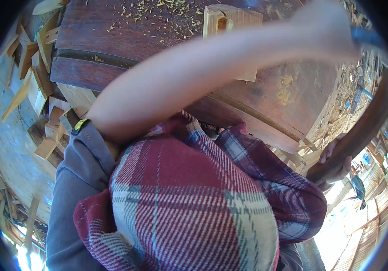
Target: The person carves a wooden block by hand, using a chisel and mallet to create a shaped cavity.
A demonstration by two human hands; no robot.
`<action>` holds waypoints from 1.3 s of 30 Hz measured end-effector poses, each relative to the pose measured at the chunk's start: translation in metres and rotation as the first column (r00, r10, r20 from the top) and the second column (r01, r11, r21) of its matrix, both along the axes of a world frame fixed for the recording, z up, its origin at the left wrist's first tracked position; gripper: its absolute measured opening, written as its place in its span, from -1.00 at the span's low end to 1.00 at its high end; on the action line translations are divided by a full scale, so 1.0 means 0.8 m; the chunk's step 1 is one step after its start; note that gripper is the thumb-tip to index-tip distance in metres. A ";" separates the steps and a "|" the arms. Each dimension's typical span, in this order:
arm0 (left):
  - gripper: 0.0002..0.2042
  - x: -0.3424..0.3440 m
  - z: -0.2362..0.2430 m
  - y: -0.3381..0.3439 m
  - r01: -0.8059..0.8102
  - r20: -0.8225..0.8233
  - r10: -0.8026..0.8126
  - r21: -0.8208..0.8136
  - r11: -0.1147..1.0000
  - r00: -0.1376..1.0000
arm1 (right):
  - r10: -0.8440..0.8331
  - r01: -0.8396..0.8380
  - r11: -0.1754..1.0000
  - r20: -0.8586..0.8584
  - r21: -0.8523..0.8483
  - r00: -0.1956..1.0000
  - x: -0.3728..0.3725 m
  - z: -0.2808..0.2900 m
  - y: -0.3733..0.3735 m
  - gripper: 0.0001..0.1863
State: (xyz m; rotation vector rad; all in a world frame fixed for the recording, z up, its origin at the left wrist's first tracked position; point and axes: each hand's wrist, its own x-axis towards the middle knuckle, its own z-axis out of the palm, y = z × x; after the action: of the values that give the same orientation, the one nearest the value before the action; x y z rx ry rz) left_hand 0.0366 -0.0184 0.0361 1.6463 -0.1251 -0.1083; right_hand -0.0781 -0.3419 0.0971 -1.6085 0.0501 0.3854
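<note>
My left arm reaches across the bench to the upper right. At its end my left hand (331,29) is smeared by motion. A blurred blue-grey bar-shaped thing (369,37) juts from the closed hand; its kind cannot be made out. At the far right, the fingers of my right hand (338,169) wrap round a long dark-brown piece of wood (361,131), which looks curved here. The right forearm is hidden. A pale wooden block (239,19) with a narrow slot lies on the dark wooden workbench (94,27), partly covered by my left forearm.
Wood shavings (167,9) are scattered over the bench top, which has a long groove (97,56). Several wood offcuts (36,92) are heaped at the left. A red-and-white plaid cloth (194,194) bulges over my lap. More scrap and bright ground (338,217) show at the right.
</note>
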 end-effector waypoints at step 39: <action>-0.84 -0.070 -0.037 0.065 -0.407 0.208 0.358 0.288 0.867 0.910 | 0.364 -0.542 0.836 -0.652 -0.086 0.665 0.013 -0.087 0.065 -0.34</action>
State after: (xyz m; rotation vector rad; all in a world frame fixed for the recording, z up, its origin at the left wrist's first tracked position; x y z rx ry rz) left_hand -0.0195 0.0337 0.0065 1.9796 0.1183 0.3163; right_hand -0.0679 -0.2900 0.0271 -1.6940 0.2033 1.3600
